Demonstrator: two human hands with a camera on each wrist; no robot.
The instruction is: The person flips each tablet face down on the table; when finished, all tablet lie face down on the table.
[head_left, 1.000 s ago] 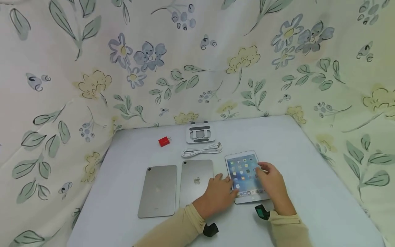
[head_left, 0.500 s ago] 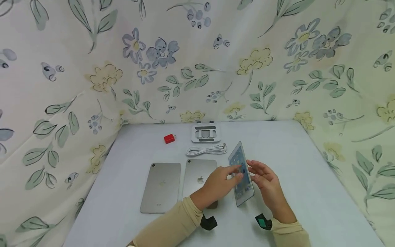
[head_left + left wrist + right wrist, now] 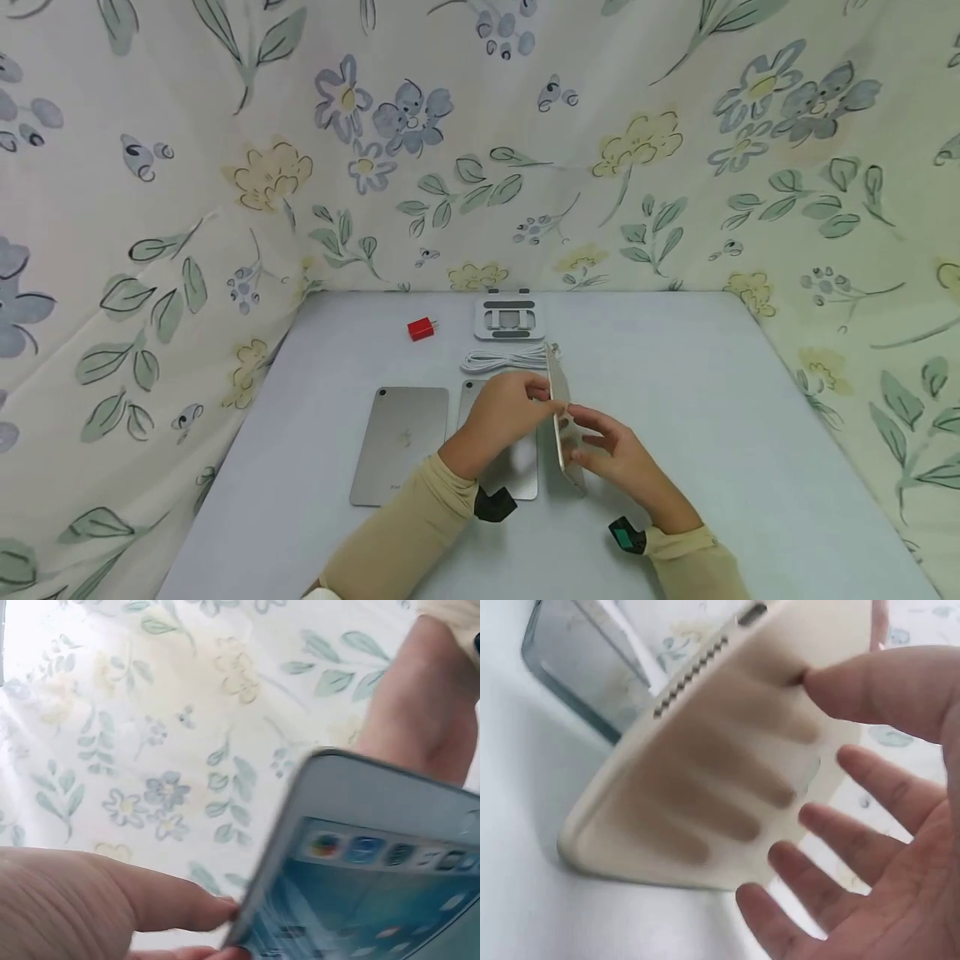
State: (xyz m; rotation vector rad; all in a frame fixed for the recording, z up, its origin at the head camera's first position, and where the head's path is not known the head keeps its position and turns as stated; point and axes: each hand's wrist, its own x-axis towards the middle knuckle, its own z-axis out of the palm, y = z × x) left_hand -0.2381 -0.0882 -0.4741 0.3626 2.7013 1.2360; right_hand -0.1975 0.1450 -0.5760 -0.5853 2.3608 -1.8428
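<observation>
A tablet (image 3: 567, 442) stands nearly on edge above the table, its back turned to the right. My left hand (image 3: 498, 412) pinches its edge between thumb and fingers; the left wrist view shows the lit screen (image 3: 375, 892) with app icons. On the back side is my right hand (image 3: 622, 454). In the right wrist view its thumb tip touches or nearly touches the pale tablet back (image 3: 652, 802), while the spread, fairly straight fingers (image 3: 832, 885) stand apart from it. The left arm partly covers a second grey tablet (image 3: 521, 479), lying back up.
Another grey tablet (image 3: 401, 450) lies back up at the left. Behind are a bundled white cable (image 3: 498, 360), a red plug charger (image 3: 421, 329) and a white folding stand (image 3: 510, 321). Floral cloth (image 3: 480, 183) hangs behind the white table (image 3: 712, 400).
The tablet has been raised from lying flat and turned, so its back faces right. My left hand has shifted from the screen to its edge; the right hand has moved left. The head view has shifted.
</observation>
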